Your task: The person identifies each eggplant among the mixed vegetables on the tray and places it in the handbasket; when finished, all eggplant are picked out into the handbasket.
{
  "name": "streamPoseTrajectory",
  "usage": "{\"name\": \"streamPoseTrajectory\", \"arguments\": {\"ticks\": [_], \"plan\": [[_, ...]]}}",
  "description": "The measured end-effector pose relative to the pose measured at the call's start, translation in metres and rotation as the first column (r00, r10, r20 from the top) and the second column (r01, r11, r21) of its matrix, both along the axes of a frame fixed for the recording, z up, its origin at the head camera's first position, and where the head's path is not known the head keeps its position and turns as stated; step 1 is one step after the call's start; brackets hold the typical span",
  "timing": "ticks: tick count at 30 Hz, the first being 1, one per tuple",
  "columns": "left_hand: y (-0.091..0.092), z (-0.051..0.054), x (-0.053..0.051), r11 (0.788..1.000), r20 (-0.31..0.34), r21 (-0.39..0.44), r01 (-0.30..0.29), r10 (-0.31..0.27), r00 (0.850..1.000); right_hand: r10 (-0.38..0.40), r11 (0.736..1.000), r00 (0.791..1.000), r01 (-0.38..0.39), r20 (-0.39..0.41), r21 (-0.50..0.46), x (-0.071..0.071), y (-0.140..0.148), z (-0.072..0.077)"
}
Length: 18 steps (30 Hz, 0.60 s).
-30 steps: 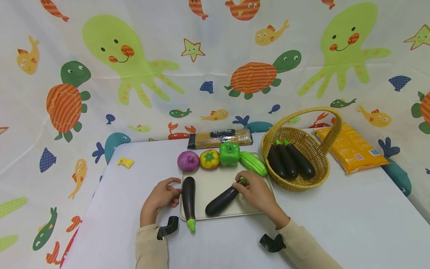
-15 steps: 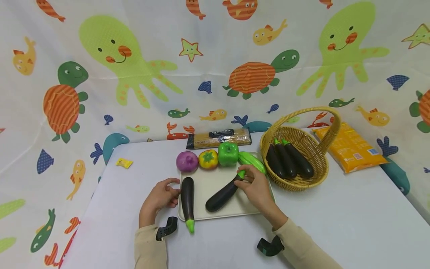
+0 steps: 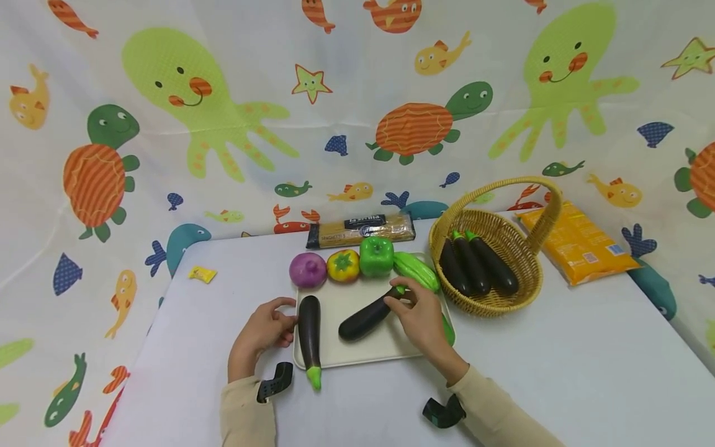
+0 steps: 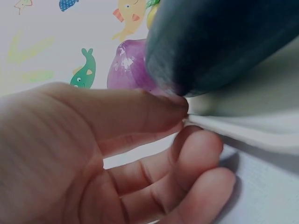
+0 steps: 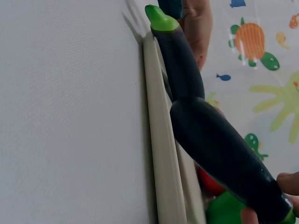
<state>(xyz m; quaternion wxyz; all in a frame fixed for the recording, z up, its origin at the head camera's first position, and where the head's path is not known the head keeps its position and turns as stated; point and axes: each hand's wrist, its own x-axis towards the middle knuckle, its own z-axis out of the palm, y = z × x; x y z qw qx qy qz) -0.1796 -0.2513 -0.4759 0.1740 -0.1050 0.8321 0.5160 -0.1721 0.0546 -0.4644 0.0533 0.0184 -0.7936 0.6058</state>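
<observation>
In the head view, my right hand (image 3: pixel 420 316) pinches an eggplant (image 3: pixel 365 320) near its green stem, holding it slantwise over the cream tray (image 3: pixel 341 351). The right wrist view shows this eggplant (image 5: pixel 224 156) too, with fingertips at its stem end. My left hand (image 3: pixel 267 328) is at the tray's left edge; in the left wrist view its thumb and index finger pinch the tray rim (image 4: pixel 261 136). Beside it, a second eggplant (image 3: pixel 309 329) lies along the tray's left side, its stem past the front edge.
Along the tray's back are a purple onion (image 3: pixel 308 270), a yellow-red pepper (image 3: pixel 343 266), a green bell pepper (image 3: pixel 377 256) and a ridged green vegetable (image 3: pixel 416 270). Further out are spaghetti (image 3: pixel 363 231), a wicker basket (image 3: pixel 503 305) of eggplants, an orange bag (image 3: pixel 578 245) and a yellow packet (image 3: pixel 202 274).
My right hand has moved its eggplant a little away from me and turned it closer to level. A green thing now shows beside the right wrist. My left hand stays at the tray edge.
</observation>
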Motion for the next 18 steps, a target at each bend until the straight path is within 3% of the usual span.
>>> {"name": "streamPoseTrajectory", "arguments": {"ticks": [9, 13, 18], "plan": [[0.0, 0.001, 0.002, 1.0, 0.007, 0.006, 0.001, -0.001, 1.0, -0.014, 0.992, 1.0, 0.014, 0.004, -0.126, 0.0, 0.002, 0.004], [0.0, 0.001, 0.001, 1.0, 0.01, -0.001, 0.001, -0.001, 1.0, 0.012, 0.996, 0.999, -0.009, 0.031, -0.092, 0.0, 0.022, 0.031], [-0.001, 0.001, 0.001, 1.0, 0.004, -0.015, 0.01, -0.01, 1.0, 0.1, 0.994, 0.994, -0.098, 0.048, -0.046, -0.009, 0.09, 0.08]]}}
